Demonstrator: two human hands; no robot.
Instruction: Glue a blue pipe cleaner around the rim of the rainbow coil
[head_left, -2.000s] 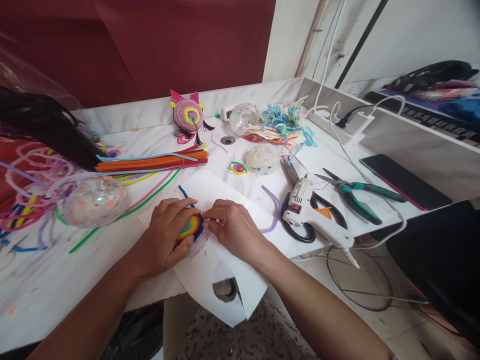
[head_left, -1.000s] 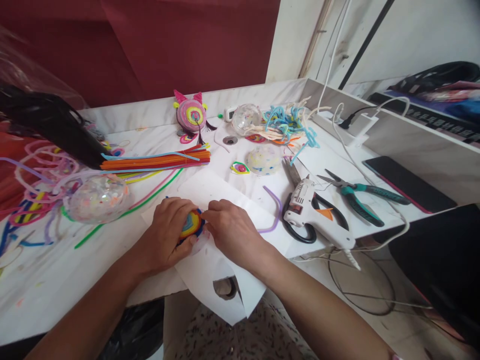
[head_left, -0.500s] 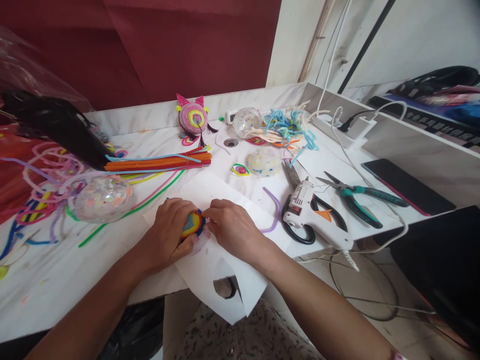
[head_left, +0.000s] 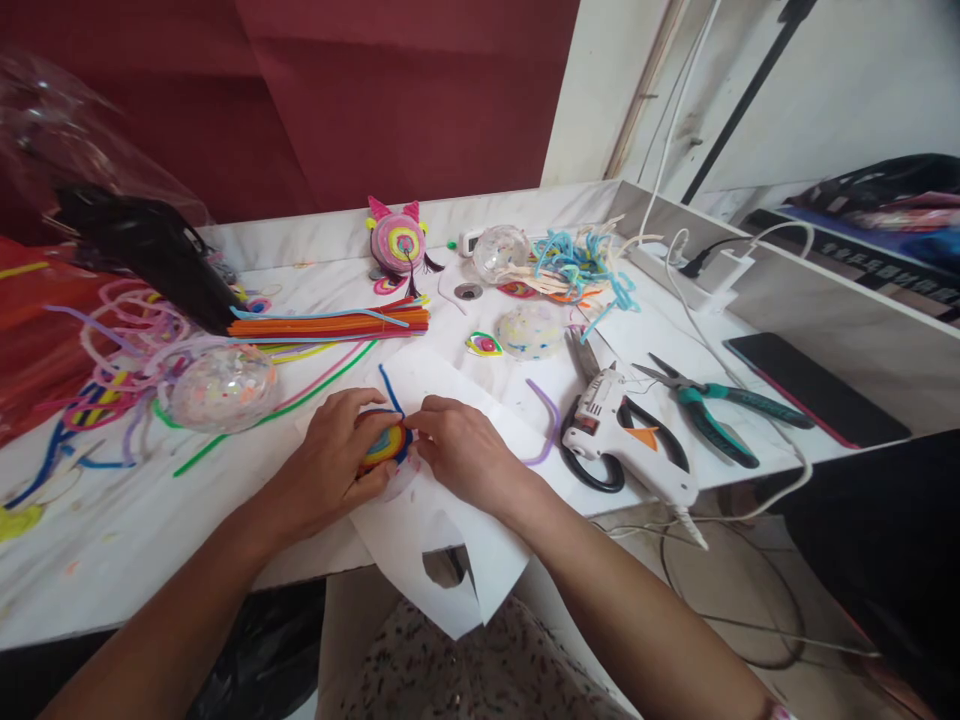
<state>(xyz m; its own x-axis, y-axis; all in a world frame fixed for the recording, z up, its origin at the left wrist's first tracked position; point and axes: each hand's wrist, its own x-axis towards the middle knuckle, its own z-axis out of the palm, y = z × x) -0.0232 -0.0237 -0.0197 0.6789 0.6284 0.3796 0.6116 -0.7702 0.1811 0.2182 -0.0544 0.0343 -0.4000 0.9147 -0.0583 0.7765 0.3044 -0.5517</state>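
My left hand (head_left: 330, 450) is wrapped around a round disc of coiled pipe cleaner (head_left: 384, 446), with rings of blue, orange, yellow and light blue. Under the disc shows part of a clear plastic ball (head_left: 400, 482). At the disc's right edge, my right hand (head_left: 469, 450) has its thumb and fingers pinched on the dark blue pipe cleaner (head_left: 390, 388), whose loose end sticks up between the hands. The fingertips partly hide the pinch. Both hands are over a white sheet of paper (head_left: 439, 375) with a hole near its front edge.
On the right lie a glue gun (head_left: 619, 425), black-handled scissors (head_left: 581, 355), pliers (head_left: 709, 405) and a phone (head_left: 817, 385). A purple pipe cleaner (head_left: 553, 415) is beside the paper. Farther back are a pink decorated ball (head_left: 397, 240), clear balls (head_left: 221, 388) and bundled pipe cleaners (head_left: 330, 325).
The blue pipe cleaner's loose end now stands up above the disc, where little of it showed before. My left fingers have shifted over the disc. The whole view has moved slightly.
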